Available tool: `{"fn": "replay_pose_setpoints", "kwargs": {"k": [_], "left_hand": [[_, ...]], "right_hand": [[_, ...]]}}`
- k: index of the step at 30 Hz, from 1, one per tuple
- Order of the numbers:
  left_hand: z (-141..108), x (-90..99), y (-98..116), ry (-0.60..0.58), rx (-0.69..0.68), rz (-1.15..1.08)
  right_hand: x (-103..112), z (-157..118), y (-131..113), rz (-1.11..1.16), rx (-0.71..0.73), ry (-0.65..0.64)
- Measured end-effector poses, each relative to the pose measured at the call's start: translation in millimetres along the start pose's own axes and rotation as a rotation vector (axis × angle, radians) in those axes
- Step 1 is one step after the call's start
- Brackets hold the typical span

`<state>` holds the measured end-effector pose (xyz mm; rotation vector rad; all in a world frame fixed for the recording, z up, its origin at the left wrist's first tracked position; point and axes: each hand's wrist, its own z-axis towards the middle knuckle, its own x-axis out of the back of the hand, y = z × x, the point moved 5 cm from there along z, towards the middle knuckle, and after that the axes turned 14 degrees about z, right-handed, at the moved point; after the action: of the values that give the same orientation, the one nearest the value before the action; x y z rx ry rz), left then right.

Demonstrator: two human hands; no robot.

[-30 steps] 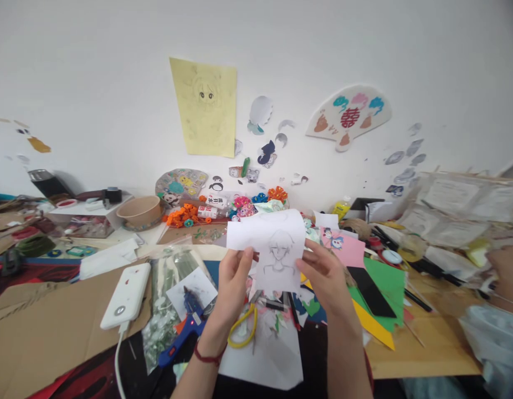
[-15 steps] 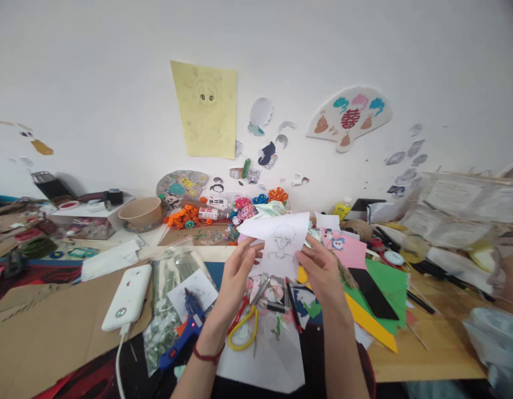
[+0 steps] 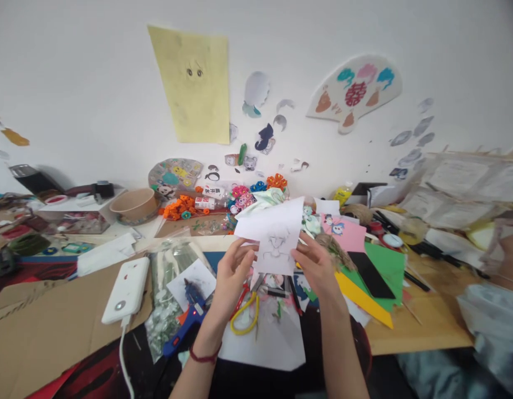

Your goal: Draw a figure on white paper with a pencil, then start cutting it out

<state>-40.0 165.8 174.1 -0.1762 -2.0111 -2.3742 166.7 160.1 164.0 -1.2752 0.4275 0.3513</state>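
A white sheet with a pencil drawing of a figure [image 3: 277, 244] is held up between both hands over the middle of the table. My left hand [image 3: 235, 266] pinches its left edge, thumb in front and fingers partly behind. On the right edge, my right hand [image 3: 312, 257] grips the sheet the same way. Below it lie scissors with yellow handles [image 3: 245, 321], a dark pencil [image 3: 295, 296] and a white paper [image 3: 268, 349] with small scraps. A blue glue gun [image 3: 189, 321] rests left of my left forearm.
At the left are a white power bank [image 3: 126, 289] with a cable and brown cardboard [image 3: 61, 327]. Orange flowers [image 3: 179, 208] and a tan bowl [image 3: 134, 205] stand behind. Green paper [image 3: 389, 266] and a yellow strip [image 3: 367, 299] lie right, near a person's arm [image 3: 508, 252].
The view has tilted down slightly and shifted. Both hands still hold the drawn sheet, which sits a little more upright, its top edge steeper.
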Motion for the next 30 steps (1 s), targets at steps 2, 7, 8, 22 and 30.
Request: {"fn": "replay_pose_setpoints", "kwargs": {"k": [2,7,8,22,30], "left_hand": [[-5,-6.3,-18,-0.009,0.045,0.004],[-29,-17.6,-71,-0.029,0.213,0.057],[-34,-18.2,-80,-0.023,0.244,0.065],[-61,-6.8,-117,0.143,0.504,0.066],[-28,-9.4,-95,0.247,0.301,0.133]], "right_hand": [[14,-13,12,-0.021,-0.052,0.002],[71,-56,30,-0.363,-0.092,0.235],[82,-64,30,-0.485,-0.086,0.286],[86,-77,76,-1.317,-0.193,0.267],[116,-94,46,-0.946,-0.053,0.432]]}}
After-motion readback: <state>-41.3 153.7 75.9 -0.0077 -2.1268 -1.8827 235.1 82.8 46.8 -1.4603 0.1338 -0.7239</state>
